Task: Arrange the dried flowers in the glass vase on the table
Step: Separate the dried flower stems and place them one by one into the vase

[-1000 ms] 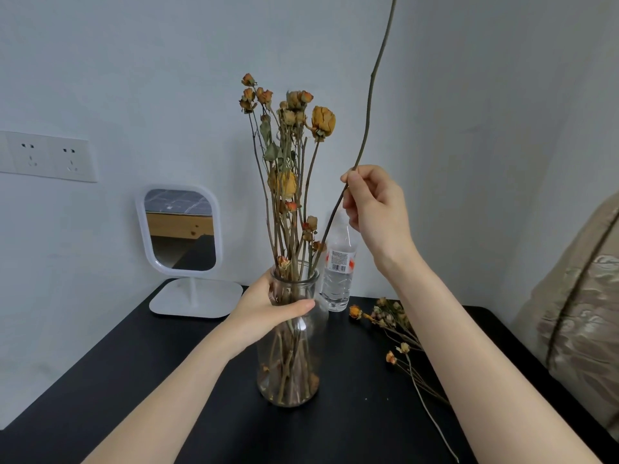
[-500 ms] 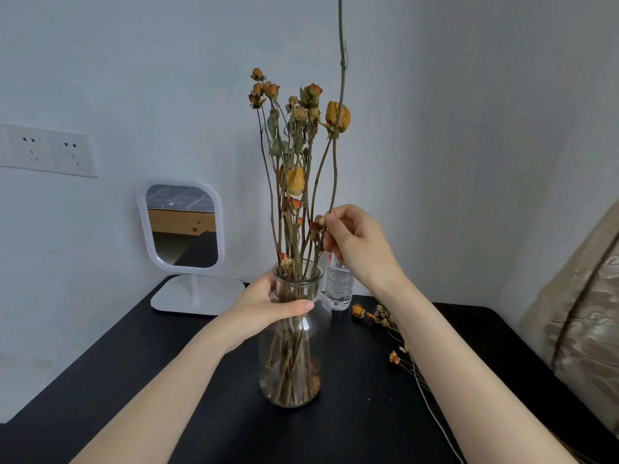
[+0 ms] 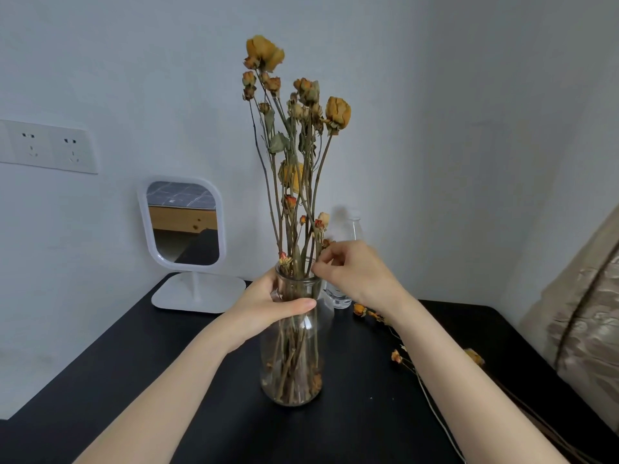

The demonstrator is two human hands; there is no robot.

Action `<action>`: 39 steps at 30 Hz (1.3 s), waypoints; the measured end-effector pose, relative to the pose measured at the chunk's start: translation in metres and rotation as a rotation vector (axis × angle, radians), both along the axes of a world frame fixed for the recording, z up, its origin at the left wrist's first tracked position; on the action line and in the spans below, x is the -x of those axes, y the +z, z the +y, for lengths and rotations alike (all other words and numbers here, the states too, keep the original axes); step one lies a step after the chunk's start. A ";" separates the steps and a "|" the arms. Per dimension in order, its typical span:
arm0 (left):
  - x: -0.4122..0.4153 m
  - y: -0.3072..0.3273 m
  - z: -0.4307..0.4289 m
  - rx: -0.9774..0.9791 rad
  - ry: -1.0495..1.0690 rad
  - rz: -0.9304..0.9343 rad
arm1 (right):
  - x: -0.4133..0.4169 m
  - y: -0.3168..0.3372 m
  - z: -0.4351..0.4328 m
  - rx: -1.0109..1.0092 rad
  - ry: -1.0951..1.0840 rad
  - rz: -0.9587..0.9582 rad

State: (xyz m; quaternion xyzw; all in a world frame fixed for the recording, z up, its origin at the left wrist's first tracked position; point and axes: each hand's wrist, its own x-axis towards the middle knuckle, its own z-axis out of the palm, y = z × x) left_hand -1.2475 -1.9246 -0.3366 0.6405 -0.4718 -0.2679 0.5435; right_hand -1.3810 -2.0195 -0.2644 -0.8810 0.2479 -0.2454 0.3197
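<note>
- The left hand (image 3: 268,308) grips the neck of the glass vase (image 3: 290,366). Its thumb lies across the front of the glass and its fingers wrap round behind.
- The right hand (image 3: 351,274) is at the vase's mouth, right of center. Its fingertips are closed together, pinching the dried flowers (image 3: 290,171) by a stem just above the rim.
- The vase stands upright at the center of the black table (image 3: 160,370), well away from the table's left and right edges.
- The stems fill the vase to its base. The heads fan upward, and the tallest yellow bloom is near the top center.
- Just behind the right hand stands a clear water bottle (image 3: 346,229), close to the vase's shoulder.
- Loose dried flowers (image 3: 396,356) lie flat on the table to the right of the vase, partly hidden under the right forearm. Their thin stems run toward the lower right.
- Bare table surface lies left of the vase, out to the slanting left edge.
- A white mirror (image 3: 186,226) stands at the back left corner of the table.
- A wall socket plate (image 3: 47,145) with 2 outlets sits at the left.
- Patterned beige fabric (image 3: 589,316) crowds the table's right edge.
</note>
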 end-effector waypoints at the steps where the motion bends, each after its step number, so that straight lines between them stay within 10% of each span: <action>1: 0.000 0.000 0.000 -0.001 -0.003 -0.003 | 0.000 0.001 0.000 -0.008 -0.004 -0.010; 15: -0.003 -0.003 -0.004 -0.025 0.033 -0.023 | -0.009 0.011 0.005 0.121 -0.094 -0.325; 23: -0.001 0.001 -0.002 -0.033 0.019 -0.008 | -0.010 -0.001 0.003 0.054 -0.076 -0.094; 39: 0.022 -0.011 0.011 0.116 0.262 0.007 | 0.026 -0.023 0.000 -0.143 -0.059 -0.266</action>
